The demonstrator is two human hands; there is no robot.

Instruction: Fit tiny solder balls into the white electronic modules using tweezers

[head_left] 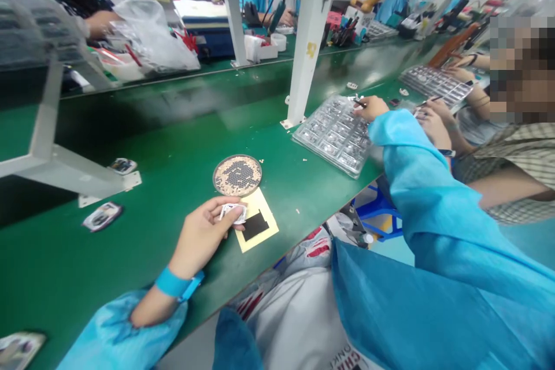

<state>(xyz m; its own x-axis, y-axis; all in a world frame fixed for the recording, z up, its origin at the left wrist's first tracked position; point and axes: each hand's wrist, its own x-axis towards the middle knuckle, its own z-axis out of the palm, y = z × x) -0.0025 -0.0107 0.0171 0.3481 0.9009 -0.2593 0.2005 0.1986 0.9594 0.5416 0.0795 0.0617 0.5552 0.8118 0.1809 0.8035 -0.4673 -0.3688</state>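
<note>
Between the thumb and fingers of my left hand [206, 231] is a small white part [233, 213], held above the edge of a pale yellow card [265, 217] with a black patch. Just behind it lies a round dish [237, 176] of tiny dark and tan pieces. My right hand [372, 108] reaches out to the far corner of a clear plastic tray [336, 134] with rows of small parts. Its fingers are closed on dark tweezers [359, 103], whose tips are over the tray's corner; whether they grip a part is too small to tell.
White metal posts [302, 40] rise from the green bench [173, 185]. Small devices [102, 216] lie at the left. A co-worker's hands [436, 118] are close to the right of my right arm, near another tray [436, 85].
</note>
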